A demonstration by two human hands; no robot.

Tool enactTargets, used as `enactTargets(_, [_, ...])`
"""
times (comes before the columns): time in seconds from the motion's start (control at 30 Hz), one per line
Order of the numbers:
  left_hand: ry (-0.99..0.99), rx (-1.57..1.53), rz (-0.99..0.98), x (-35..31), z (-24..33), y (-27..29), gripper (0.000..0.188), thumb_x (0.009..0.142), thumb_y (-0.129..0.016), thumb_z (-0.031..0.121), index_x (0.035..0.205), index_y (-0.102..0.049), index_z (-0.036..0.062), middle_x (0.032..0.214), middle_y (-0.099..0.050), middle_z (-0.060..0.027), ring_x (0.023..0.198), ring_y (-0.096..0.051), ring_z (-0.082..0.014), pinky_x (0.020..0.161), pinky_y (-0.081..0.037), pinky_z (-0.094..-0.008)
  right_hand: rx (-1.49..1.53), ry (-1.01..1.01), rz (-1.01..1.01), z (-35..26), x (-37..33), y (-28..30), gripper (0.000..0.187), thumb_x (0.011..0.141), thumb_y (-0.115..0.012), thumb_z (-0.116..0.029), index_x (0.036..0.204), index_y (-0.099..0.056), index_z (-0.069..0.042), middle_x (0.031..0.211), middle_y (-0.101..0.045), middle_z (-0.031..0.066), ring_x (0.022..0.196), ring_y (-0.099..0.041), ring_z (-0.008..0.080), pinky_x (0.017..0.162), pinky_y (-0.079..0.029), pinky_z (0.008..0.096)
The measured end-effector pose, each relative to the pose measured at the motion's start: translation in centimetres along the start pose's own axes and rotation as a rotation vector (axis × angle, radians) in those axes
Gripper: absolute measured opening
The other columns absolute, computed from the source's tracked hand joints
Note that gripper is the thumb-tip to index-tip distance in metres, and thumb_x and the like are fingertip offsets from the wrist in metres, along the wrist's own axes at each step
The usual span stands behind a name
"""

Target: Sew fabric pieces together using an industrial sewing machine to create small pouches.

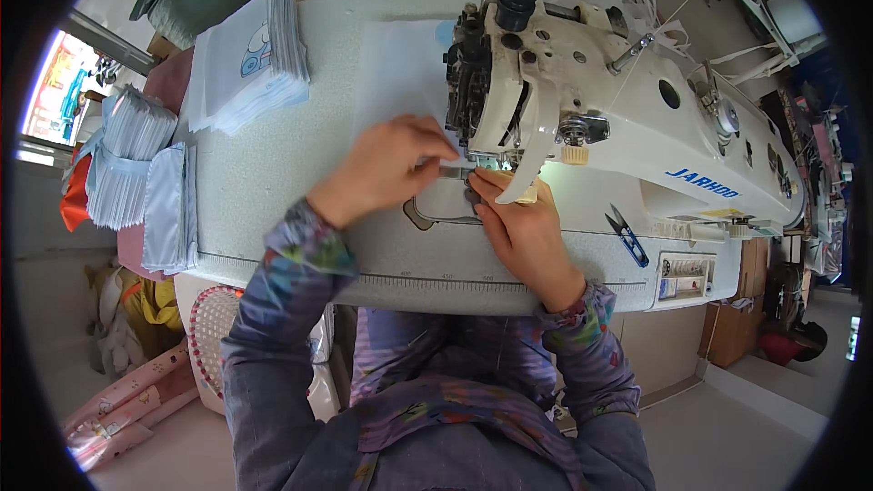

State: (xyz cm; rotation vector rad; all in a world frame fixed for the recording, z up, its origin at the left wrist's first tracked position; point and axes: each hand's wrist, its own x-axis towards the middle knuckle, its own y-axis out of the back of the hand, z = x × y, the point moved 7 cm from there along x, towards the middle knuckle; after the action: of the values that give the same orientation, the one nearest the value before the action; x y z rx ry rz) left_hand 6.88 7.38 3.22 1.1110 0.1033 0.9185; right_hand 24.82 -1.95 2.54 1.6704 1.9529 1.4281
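Observation:
My left hand (393, 168) is beside the needle area of a white sewing machine (582, 64), its fingers curled and thumb and forefinger nearly meeting. Whatever they pinch is too small to make out. Close against the presser foot, my right hand (532, 232) has its fingers bent together by the needle, and what lies between them is hidden. A thin white cloth (400, 59) with a pale blue print lies flat on the table left of the machine head. The machine's lamp lights the spot by my right fingertips.
On the pale sewing table (300, 209), a stack of printed white cloths (250, 59) stands far left. Tied bundles of cloth (136, 141) and folded light blue pieces (168, 209) sit at the left edge. Thread snips (627, 236) and a small parts tray (687, 277) lie right.

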Motion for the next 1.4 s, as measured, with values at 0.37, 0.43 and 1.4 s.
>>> enactTargets(0.37, [0.197,0.568,0.002,-3.5,3.9,0.0,0.047,0.097,-0.075,0.03,0.143,-0.071,0.0207,0.126,-0.068,-0.0086,0.116,-0.069,-0.0302,0.093,-0.062,-0.0456,0.067,-0.101,0.065,0.7,-0.6,0.5,0.039,0.096,-0.069,0.004,0.133,-0.076,-0.004,0.13,-0.076,0.0161,0.114,-0.069,0.041,0.102,-0.053,0.0493])
enactTargets(0.43, [0.421,0.675,-0.138,-6.2,6.0,-0.8,0.052,0.094,-0.079,0.032,0.144,-0.07,0.0216,0.12,-0.065,-0.0083,0.115,-0.067,-0.0296,0.096,-0.061,-0.0447,0.054,-0.087,0.075,0.2,-0.3,0.3,0.04,0.095,-0.068,0.006,0.133,-0.077,-0.005,0.129,-0.076,0.0157,0.113,-0.069,0.0409,0.102,-0.054,0.0489])
enactTargets(1.4, [-0.058,-0.027,-0.129,-1.8,-0.9,-0.5,0.046,0.08,-0.078,0.0,0.109,-0.087,0.0335,0.131,-0.069,0.0056,0.141,-0.058,-0.0235,0.135,-0.018,-0.0679,-0.077,0.01,-0.02,-0.1,-0.4,-0.4,0.054,0.086,-0.065,0.008,0.134,-0.078,-0.01,0.139,-0.073,0.0106,0.116,-0.07,0.0353,0.103,-0.051,0.0478])
